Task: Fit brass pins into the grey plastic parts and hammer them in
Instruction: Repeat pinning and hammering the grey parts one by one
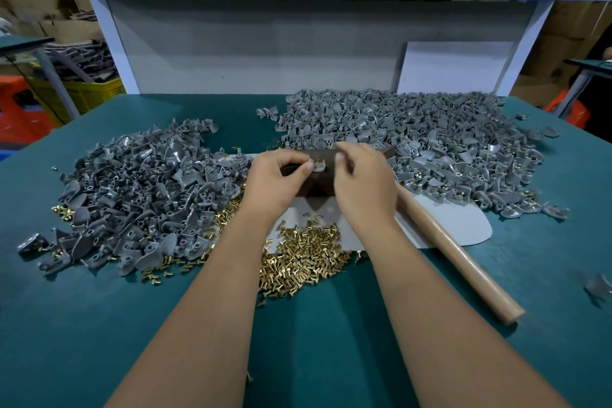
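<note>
I see both forearms reaching straight out from the bottom of the view, bare and nearly parallel, drawing closer together at the wrists over the middle of the green table (331,325). My left hand (276,180) lies knuckles up with the fingers curled under, and its thumb and forefinger pinch a small grey part (318,166) held just above a dark block (314,184). A brass pin (317,162) stands in the top of that part. My right hand (362,180) sits just beside it, back to the camera, thumb and forefinger drawn close together at the part's right edge; the fingertips are blurred, so I cannot tell whether they hold anything. Below the hands, a heap of loose brass pins (304,258) spreads across a pale sheet (463,225) and onto the table. A big pile of grey parts (142,195) lies to the left, and a second pile (414,142) lies behind and to the right, some showing brass. A wooden hammer handle (463,262) lies slanted just right of my right forearm, untouched, its head hidden behind the hand.
</note>
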`<state>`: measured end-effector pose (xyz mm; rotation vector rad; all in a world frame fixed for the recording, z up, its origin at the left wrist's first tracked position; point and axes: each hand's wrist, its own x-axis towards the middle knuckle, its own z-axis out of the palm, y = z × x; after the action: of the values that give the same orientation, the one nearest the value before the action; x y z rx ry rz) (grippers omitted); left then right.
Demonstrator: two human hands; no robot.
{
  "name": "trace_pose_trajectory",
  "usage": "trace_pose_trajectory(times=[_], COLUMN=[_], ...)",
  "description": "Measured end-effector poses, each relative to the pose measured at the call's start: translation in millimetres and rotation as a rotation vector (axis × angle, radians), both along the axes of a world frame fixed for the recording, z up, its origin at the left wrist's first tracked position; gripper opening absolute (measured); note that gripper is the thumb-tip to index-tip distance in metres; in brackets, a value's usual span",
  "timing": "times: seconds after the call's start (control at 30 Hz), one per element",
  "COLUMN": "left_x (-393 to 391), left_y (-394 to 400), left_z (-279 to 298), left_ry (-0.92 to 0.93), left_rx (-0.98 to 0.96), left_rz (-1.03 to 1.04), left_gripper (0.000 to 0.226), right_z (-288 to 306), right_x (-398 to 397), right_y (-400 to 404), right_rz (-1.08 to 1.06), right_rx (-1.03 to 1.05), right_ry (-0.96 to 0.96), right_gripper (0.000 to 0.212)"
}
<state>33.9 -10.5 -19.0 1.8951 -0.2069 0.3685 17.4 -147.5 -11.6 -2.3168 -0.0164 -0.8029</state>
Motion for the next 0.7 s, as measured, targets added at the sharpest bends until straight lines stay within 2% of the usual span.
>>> trace_pose_trajectory(times=[0.07, 0.13, 0.23, 0.3, 0.4, 0.5, 0.57, 0.67, 0.7], left_x=[0, 0, 0, 1, 1, 1, 2, 4, 4], left_y=[0, 0, -1, -2, -4, -6, -7, -6, -6], left_z=[0, -1, -2, -2, -2, -2, -1, -1, -2], left_ry=[0.005, 0.011, 0.026, 0.031, 0.03, 0.018, -0.006, -0.031, -0.027], left_rx=[0.015, 0.008, 0.014, 0.032, 0.062, 0.113, 0.179, 0.255, 0.234], left_rz=[0.024, 0.025, 0.04, 0.068, 0.117, 0.141, 0.172, 0.234, 0.235], left_gripper=[0.008, 0.007, 0.008, 0.009, 0.011, 0.012, 0.011, 0.008, 0.007], right_z=[1, 0, 0, 0, 5, 19, 31, 50, 55], right_x=[-4, -10, -18, -19, -18, -17, -18, -25, -28], right_y=[-17, -34, -44, -44, -45, -48, -47, -43, -40], right_rz=[-0.192, -0.351, -0.42, -0.397, -0.335, -0.322, -0.286, -0.109, -0.06], right_rx=[-0.196, -0.382, -0.432, -0.459, -0.405, -0.32, -0.29, -0.255, -0.277], right_ry=[0.036, 0.151, 0.382, 0.459, 0.439, 0.373, 0.291, 0.198, 0.203], right_gripper=[0.027, 0.029, 0.04, 0.037, 0.022, 0.017, 0.02, 0.019, 0.028])
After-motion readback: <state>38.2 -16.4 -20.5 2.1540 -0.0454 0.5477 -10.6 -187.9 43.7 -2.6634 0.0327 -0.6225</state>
